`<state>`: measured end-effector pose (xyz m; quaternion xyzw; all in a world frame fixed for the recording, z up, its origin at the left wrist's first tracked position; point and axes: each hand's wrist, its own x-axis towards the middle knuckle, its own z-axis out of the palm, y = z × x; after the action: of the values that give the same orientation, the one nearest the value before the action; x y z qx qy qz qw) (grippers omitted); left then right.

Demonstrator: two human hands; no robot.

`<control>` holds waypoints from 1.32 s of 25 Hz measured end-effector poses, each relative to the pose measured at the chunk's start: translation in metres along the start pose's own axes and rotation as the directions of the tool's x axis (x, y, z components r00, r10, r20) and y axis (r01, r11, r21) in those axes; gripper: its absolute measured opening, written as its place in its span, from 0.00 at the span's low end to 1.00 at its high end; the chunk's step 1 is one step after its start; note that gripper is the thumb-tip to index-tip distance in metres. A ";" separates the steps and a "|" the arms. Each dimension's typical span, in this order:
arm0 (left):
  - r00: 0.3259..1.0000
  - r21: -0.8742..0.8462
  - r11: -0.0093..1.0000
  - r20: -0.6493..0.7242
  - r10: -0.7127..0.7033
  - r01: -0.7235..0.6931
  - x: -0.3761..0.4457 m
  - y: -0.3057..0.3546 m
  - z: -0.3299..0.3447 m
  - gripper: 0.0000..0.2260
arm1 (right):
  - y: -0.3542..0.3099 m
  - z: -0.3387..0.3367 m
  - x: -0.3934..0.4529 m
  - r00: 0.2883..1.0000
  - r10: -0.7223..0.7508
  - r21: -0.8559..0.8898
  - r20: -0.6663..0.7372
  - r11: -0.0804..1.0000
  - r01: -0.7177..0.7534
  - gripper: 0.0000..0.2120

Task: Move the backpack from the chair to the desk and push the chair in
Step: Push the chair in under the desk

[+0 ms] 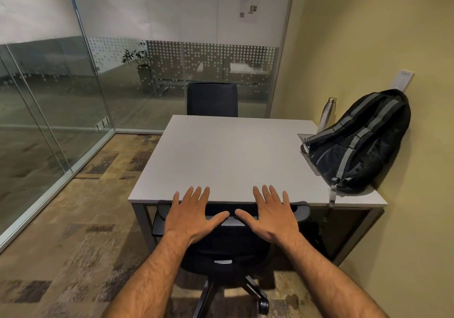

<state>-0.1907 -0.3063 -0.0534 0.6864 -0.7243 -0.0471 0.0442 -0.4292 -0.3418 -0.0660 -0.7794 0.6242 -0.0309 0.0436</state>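
A black backpack (361,141) with grey stripes lies on the right side of the white desk (221,155), leaning against the yellow wall. One grey strap hangs over the desk's front edge. The black office chair (228,246) stands at the desk's near edge, its backrest top tucked against the desktop. My left hand (194,215) and my right hand (270,215) are spread flat, fingers apart, over the top of the backrest, with the fingertips reaching over the desk edge. Neither hand holds anything.
A steel bottle (326,112) stands behind the backpack near the wall. A second black chair (212,99) sits at the desk's far side. Glass walls (73,84) enclose the left and back. Patterned carpet (73,244) covers the floor on the left.
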 end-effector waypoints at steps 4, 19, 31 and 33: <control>1.000 0.001 1.000 -0.003 -0.005 0.005 0.017 -0.004 0.001 0.55 | 0.001 -0.001 0.017 1.000 -0.001 0.015 -0.010 1.000 0.001 0.59; 1.000 -0.013 1.000 0.011 0.024 -0.023 0.069 -0.033 -0.005 0.53 | -0.015 -0.001 0.068 0.999 0.034 -0.011 -0.018 0.999 -0.034 0.57; 0.999 -0.020 1.000 -0.024 0.023 -0.023 0.102 -0.040 -0.004 0.56 | -0.009 0.002 0.104 0.999 0.012 0.001 -0.035 1.000 -0.012 0.58; 0.999 -0.018 1.000 -0.029 0.018 -0.019 0.101 -0.040 -0.002 0.56 | -0.011 0.002 0.102 0.999 0.008 -0.008 -0.037 1.000 -0.009 0.58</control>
<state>-0.1562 -0.4090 -0.0565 0.6799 -0.7295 -0.0433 0.0614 -0.3963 -0.4393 -0.0675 -0.7763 0.6283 -0.0426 0.0293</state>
